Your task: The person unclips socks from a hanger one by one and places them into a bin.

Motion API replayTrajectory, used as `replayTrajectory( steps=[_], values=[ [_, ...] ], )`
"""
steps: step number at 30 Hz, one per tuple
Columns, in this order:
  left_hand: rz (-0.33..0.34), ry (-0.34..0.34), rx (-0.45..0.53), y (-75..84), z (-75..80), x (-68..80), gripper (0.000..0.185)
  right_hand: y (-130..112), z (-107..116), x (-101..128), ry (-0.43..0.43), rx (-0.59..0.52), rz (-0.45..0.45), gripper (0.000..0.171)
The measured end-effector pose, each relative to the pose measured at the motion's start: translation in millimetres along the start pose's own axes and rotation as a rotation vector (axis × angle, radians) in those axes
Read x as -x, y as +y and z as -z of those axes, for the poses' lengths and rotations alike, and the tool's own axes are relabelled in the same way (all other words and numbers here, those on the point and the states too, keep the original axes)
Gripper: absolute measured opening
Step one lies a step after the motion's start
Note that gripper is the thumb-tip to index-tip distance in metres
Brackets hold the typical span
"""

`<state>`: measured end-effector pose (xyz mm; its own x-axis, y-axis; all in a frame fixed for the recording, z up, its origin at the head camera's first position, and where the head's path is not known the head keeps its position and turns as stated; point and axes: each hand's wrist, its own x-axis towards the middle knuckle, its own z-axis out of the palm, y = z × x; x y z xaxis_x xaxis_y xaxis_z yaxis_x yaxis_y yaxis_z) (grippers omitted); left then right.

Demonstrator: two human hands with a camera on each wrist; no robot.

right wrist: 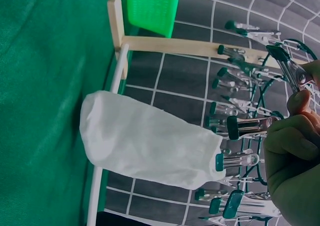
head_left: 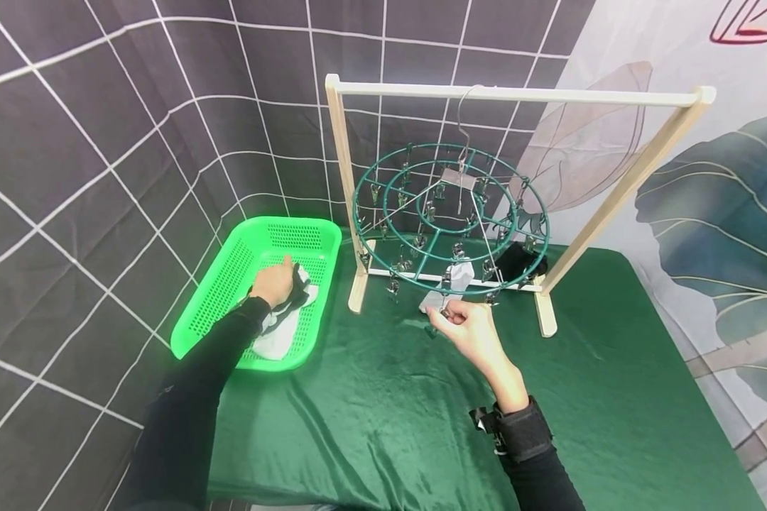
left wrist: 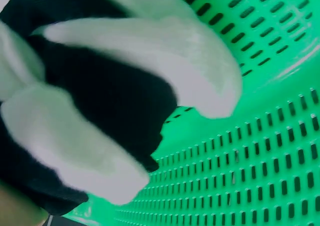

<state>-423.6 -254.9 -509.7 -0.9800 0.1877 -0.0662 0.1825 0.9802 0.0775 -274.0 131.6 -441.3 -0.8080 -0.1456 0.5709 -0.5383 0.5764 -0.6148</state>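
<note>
In the head view my left hand [head_left: 273, 285] is down in the green basket [head_left: 326, 298], gripping a black and white sock [head_left: 300, 280]; its fingertips are hidden. The left wrist view has the sock's dark cloth [left wrist: 120, 85] bunched close up, with pale patches. My right hand [head_left: 469, 330] is raised at the near rim of the round green drying hanger [head_left: 430, 252]. Its thumb and finger pinch a metal clip [right wrist: 287, 68] with green tips, which holds no cloth. Beside it, a white sock [right wrist: 150, 136] hangs from another clip [right wrist: 237, 161].
A wooden rack [head_left: 341, 142] with a white top bar [head_left: 550, 96] carries the hanger by its hook. Several clips dangle around the rings. A black cloth [head_left: 518, 262] hangs at the hanger's right side. Green cloth [head_left: 383, 397] covers the table; a grid-patterned curtain [head_left: 134, 106] stands behind.
</note>
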Motion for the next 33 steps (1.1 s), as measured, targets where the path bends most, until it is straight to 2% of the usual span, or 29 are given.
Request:
replayTrajectory(
  steps=[5, 14, 20, 23, 24, 26, 30, 33],
  values=[
    [0.067, -0.008, 0.021, -1.3, -7.1, -0.3, 0.051, 0.8, 0.6, 1.0, 0.002, -0.002, -0.023, 0.055],
    [0.098, 0.009, 0.016, -6.8, -20.6, -3.3, 0.054, 0.2, 1.9, 2.5, -0.006, -0.005, -0.032, 0.054],
    [0.108, -0.062, 0.072, -4.1, -13.4, -5.0, 0.056, 0.7, 3.8, 2.5, 0.009, 0.015, -0.006, 0.053],
    [0.109, -0.044, 0.127, -0.6, -4.2, -4.1, 0.053, -0.3, 5.1, 2.6, 0.020, 0.023, 0.004, 0.053],
    [0.107, -0.009, 0.138, 0.5, -0.9, -4.2, 0.051, -1.1, 5.5, 2.5, 0.023, 0.025, 0.006, 0.053],
    [0.100, 0.112, 0.163, 2.5, 6.4, -5.3, 0.045, -1.3, 6.0, 2.1, 0.026, 0.029, 0.007, 0.053],
    [0.081, 0.438, 0.218, 8.0, 21.6, -9.9, 0.035, -1.6, 6.0, 1.0, 0.013, 0.036, 0.004, 0.053],
    [-0.012, 0.673, 0.309, 23.2, 36.2, -9.3, 0.028, -2.3, 5.9, 1.0, -0.003, 0.039, -0.003, 0.053]
  ],
)
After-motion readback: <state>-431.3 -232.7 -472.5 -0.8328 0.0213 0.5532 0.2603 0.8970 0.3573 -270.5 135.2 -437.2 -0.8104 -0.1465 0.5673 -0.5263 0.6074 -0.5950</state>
